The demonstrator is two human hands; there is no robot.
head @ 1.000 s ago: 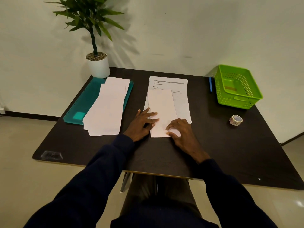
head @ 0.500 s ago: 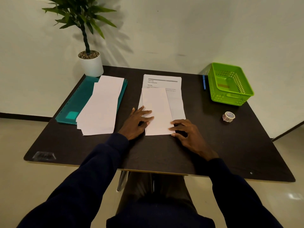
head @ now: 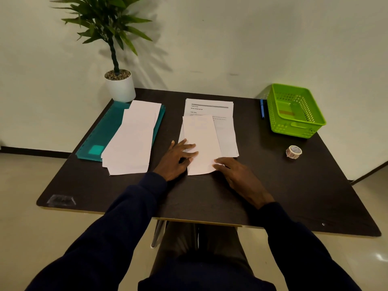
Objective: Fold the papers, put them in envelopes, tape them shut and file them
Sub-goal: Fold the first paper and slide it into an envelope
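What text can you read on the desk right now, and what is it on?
"INITIAL SCENE SETUP": on the printed sheet.
"TASK GOAL": same sheet, just below.
Its other lines: too small to read.
Print on the tape roll and the tag in the green basket: blurred, unreadable.

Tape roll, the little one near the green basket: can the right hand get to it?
Probably yes. The tape roll lies on the table, off to the outer side of the right hand, with nothing between them. That hand would first have to leave the folded paper it touches.
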